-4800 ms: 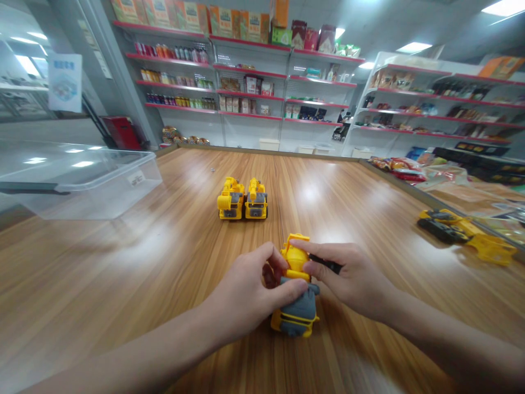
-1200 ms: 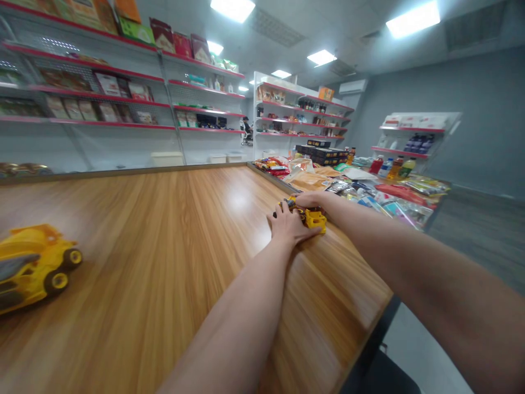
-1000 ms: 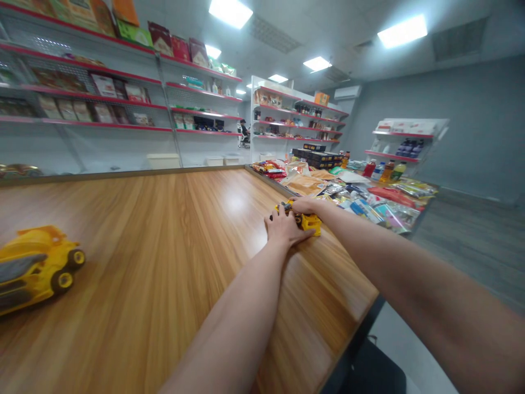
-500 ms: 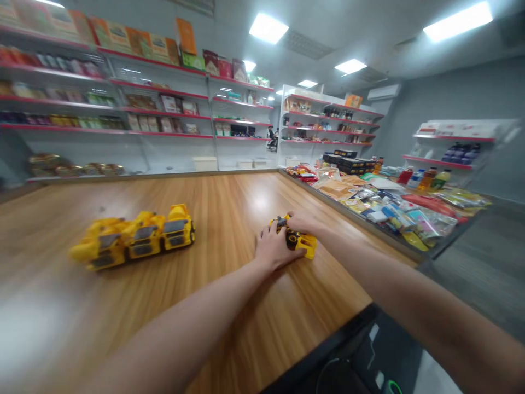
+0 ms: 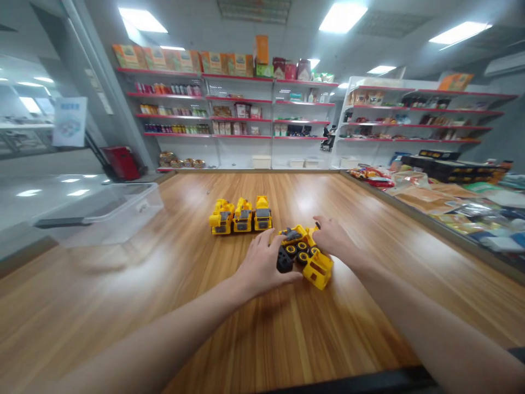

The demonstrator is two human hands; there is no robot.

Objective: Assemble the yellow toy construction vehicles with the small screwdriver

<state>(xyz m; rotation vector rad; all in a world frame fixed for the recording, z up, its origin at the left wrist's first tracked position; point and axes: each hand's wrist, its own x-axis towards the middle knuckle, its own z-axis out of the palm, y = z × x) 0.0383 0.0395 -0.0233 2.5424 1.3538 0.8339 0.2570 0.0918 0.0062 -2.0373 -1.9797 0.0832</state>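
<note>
Loose toy truck parts lie in a small heap on the wooden table (image 5: 254,339), among them a yellow cab-like shell (image 5: 319,270), several black wheels with yellow hubs (image 5: 302,257), a grey piece (image 5: 292,235) and a black perforated piece (image 5: 284,261). My left hand (image 5: 259,264) cups the heap's left side, fingers apart and thumb stretched along the front, touching the black piece. On the other side my right hand (image 5: 333,236) rests against the yellow parts, its fingers loosely bent and partly hidden. Three yellow toy construction trucks (image 5: 241,217) stand in a row just beyond my left hand.
A clear plastic bin (image 5: 110,213) with a dark handle stands at the table's left edge. Packaged goods (image 5: 426,191) and black boxes (image 5: 435,164) cover a table on the right. Stocked shelves (image 5: 238,101) line the back wall.
My view has turned left, bringing the clear bin into sight. Both hands and the heap have moved left, closer to the row of trucks. More loose parts now show between my hands.
</note>
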